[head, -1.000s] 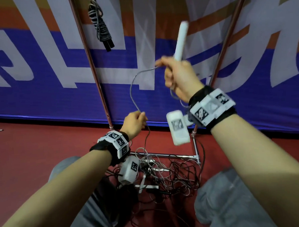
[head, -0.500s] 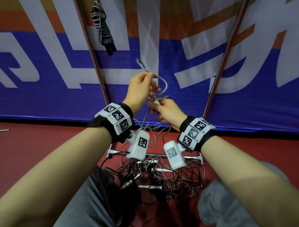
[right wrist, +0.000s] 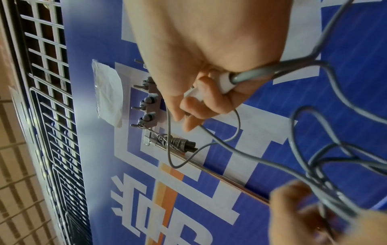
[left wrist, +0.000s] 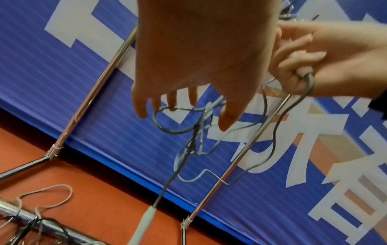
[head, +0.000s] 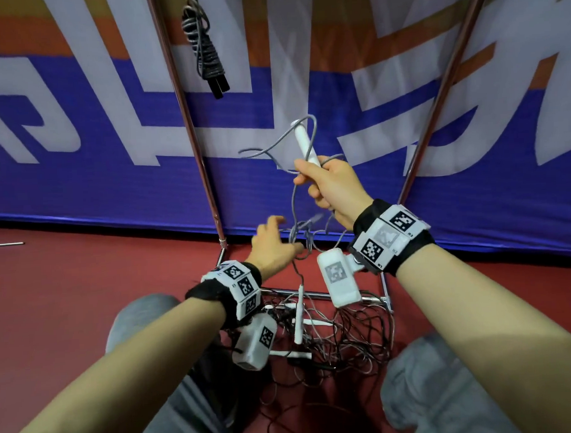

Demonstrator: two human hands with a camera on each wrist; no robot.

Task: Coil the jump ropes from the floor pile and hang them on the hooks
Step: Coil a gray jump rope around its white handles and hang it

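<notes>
Grey jump-rope cord (head: 293,196) | right hand (head: 333,186) clenches white plastic handle (head: 304,143) as coiling anchor | left hand (head: 272,246), below it, loosely spread, fingers threading loops

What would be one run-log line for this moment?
right hand: grips white handle | left hand: open, fingers in grey rope loops | hung rope: on hook | pile: on floor

I face a blue banner (head: 408,211) bearing large white characters and an orange band along its top. It hangs down to a dark red floor (head: 84,290). Two slanted metal poles (head: 188,129) stand before it, joined by a chrome bar (head: 313,294) at floor level. The right wrist view shows white wire grid panels (right wrist: 50,66).
</notes>
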